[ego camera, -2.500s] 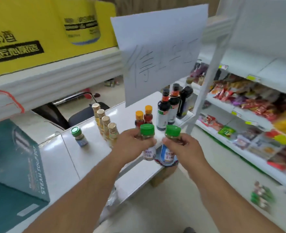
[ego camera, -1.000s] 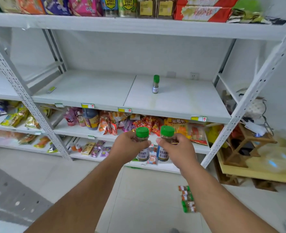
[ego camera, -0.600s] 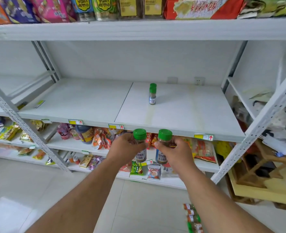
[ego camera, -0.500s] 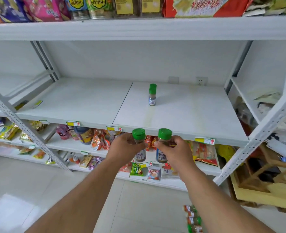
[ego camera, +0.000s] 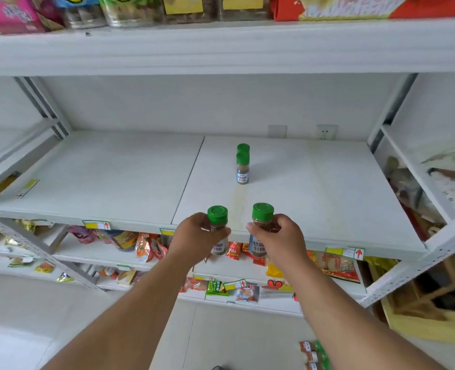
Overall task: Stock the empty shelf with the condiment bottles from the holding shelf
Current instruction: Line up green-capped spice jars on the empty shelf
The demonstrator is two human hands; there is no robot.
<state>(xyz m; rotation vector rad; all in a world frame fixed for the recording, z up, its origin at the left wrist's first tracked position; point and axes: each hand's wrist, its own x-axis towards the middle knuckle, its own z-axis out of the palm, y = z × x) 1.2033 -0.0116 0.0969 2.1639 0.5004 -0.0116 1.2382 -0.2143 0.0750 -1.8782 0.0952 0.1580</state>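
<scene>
Hands, our left (ego camera: 194,237) and right (ego camera: 279,236), each grip an upright bottle, with the shelved bottles (ego camera: 242,166) at twelve o'clock beyond the empty shelf (ego camera: 314,198) edge

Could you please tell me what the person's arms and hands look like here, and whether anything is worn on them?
Both forearms are bare as far as the picture shows: no sleeves, gloves, watch or wristband. The left hand and right hand show no rings or markings on the fingers that are visible.
</scene>
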